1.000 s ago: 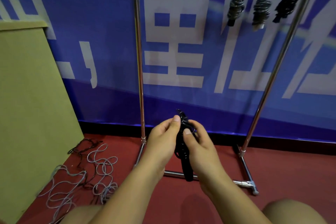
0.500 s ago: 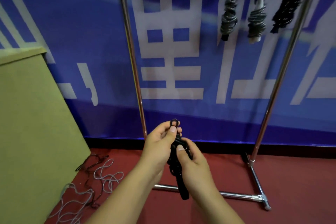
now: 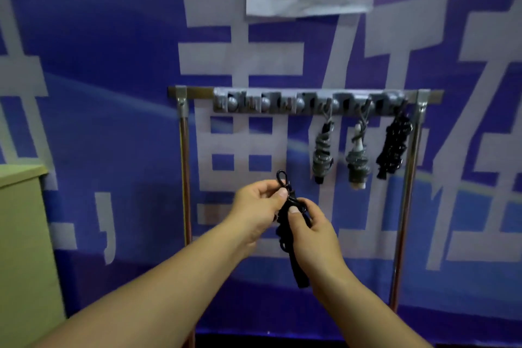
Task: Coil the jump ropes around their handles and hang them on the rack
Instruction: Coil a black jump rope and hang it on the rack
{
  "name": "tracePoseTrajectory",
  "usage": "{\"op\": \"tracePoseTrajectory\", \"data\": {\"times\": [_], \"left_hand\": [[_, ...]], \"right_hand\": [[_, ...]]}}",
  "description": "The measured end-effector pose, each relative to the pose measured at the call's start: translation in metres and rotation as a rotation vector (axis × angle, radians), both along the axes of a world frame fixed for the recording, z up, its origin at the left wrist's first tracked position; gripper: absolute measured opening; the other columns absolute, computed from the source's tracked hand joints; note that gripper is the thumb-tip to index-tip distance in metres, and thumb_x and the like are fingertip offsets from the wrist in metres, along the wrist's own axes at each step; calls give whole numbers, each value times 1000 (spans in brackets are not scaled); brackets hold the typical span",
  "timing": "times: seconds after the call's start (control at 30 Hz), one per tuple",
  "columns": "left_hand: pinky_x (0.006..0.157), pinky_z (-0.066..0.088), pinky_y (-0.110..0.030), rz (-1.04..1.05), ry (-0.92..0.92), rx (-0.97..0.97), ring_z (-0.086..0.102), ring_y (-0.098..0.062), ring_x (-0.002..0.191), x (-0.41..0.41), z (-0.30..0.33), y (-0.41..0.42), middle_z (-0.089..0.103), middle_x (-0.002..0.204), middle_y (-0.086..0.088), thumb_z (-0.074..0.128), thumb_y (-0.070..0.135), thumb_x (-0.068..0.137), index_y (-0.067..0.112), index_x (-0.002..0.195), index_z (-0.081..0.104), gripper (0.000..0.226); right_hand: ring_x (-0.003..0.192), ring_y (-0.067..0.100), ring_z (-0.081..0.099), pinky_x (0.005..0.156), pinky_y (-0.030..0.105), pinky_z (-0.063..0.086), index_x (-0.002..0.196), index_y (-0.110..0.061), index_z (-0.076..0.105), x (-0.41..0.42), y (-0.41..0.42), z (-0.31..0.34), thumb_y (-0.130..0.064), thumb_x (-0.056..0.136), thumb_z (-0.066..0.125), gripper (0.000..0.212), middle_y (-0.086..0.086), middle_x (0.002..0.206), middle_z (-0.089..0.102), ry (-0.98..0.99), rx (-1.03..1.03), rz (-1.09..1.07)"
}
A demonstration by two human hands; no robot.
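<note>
Jump rope, black and already wound in tight, knobbly turns around its handles, hangs upright between the two hands in front of the rack. The left hand pinches the top of the bundle between thumb and forefinger, just below a small closed loop of cord that stands up above the fingertips. The right hand curls around the middle of the coil, thumb pressed on its front, while the smooth, straight handle end pokes out below the palm.

Coiling looks finished, so the step in hand seems to be the hanging. The next move likely calls for lifting the bundle up and away from the fingers to a free hook on the left part of the rack's grey bar, keeping the loop open and upright so it slips over the hook rather than folding flat.

Above and to the right of the right hand's fingers, three bundles already hang: two grey ones with a dull, ribbed look, one showing a pale handle tip, and a black one, lumpy and glossy. The rack has thin shiny metal uprights and rounded grey knobs along its bar. Behind it hangs a blue printed banner.
</note>
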State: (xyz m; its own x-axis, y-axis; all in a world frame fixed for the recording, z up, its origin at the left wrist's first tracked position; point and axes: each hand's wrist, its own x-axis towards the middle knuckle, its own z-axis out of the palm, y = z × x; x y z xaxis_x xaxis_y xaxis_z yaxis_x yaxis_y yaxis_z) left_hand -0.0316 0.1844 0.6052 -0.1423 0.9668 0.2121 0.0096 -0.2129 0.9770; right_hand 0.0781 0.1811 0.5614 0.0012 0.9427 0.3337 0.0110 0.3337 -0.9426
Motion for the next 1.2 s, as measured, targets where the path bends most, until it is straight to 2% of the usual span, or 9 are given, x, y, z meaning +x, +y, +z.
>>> {"op": "tracePoseTrajectory", "data": {"times": [0.2, 0.33, 0.47, 0.6, 0.8, 0.93, 1.03, 1.1, 1.2], "left_hand": [[71, 56, -29, 16, -52, 52, 66, -23, 91, 11, 67, 45, 71, 97, -8, 65, 10, 95, 19, 89, 68, 11], [80, 57, -37, 14, -29, 100, 64, -18, 84, 15, 98, 63, 69, 89, -1, 61, 10, 98, 25, 83, 65, 21], [82, 58, -35, 18, -48, 133, 66, -19, 91, 14, 121, 79, 70, 94, -2, 59, 10, 99, 24, 85, 65, 21], [84, 60, -39, 58, -42, 109, 69, -24, 98, 9, 135, 92, 72, 101, -9, 60, 13, 99, 18, 90, 70, 14], [62, 59, -30, 108, -34, -7, 70, -21, 86, 1, 116, 107, 73, 98, -10, 66, 19, 95, 14, 96, 71, 7], [89, 58, -35, 63, -3, 67, 68, -21, 104, -2, 91, 112, 72, 112, -5, 62, 19, 99, 18, 122, 68, 25], [110, 45, -38, 3, 82, 131, 55, -17, 127, -7, 78, 103, 59, 139, -3, 55, 4, 99, 20, 141, 53, 45], [113, 41, -36, -27, 146, 139, 47, -16, 136, -10, 69, 90, 49, 149, 0, 52, 0, 100, 22, 148, 44, 53], [81, 54, -19, 8, 314, 36, 62, -16, 117, -19, 48, 65, 60, 137, -1, 52, 9, 102, 22, 142, 52, 42]], "right_hand": [[91, 9, 64, 82, 37, 55, 100, -48, 55, 9, 44, 60, -35, 100, 49, 15, -11, 99, 68, -96, 181, -132], [77, 8, 65, 71, 35, 56, 97, -45, 57, 12, 66, 92, -33, 101, 48, 15, -11, 86, 69, -133, 239, -157], [83, 13, 66, 79, 44, 57, 115, -40, 58, 9, 86, 114, -42, 98, 46, 20, -9, 93, 68, -193, 257, -206], [84, 12, 63, 81, 42, 54, 104, -40, 57, 9, 96, 134, -46, 98, 44, 15, -11, 89, 67, -297, 223, -226], [80, 20, 67, 82, 46, 56, 91, -31, 61, 0, 108, 123, -46, 93, 46, 21, -4, 84, 70, -360, 82, -187], [80, 16, 71, 87, 46, 56, 97, -33, 63, 2, 107, 104, -49, 96, 52, 21, -6, 86, 74, -187, 56, -85], [114, 21, 62, 99, 45, 50, 132, -30, 54, 4, 104, 84, -71, 84, 53, 63, -3, 127, 64, -161, -71, -22], [124, 26, 54, 96, 40, 49, 146, -23, 41, 6, 99, 64, -66, 89, 53, 73, 2, 140, 52, -206, -178, -18], [102, 26, 63, 77, 37, 50, 126, -18, 55, 9, 87, 27, -52, 97, 51, 46, 3, 114, 62, -324, -272, 11]]}}
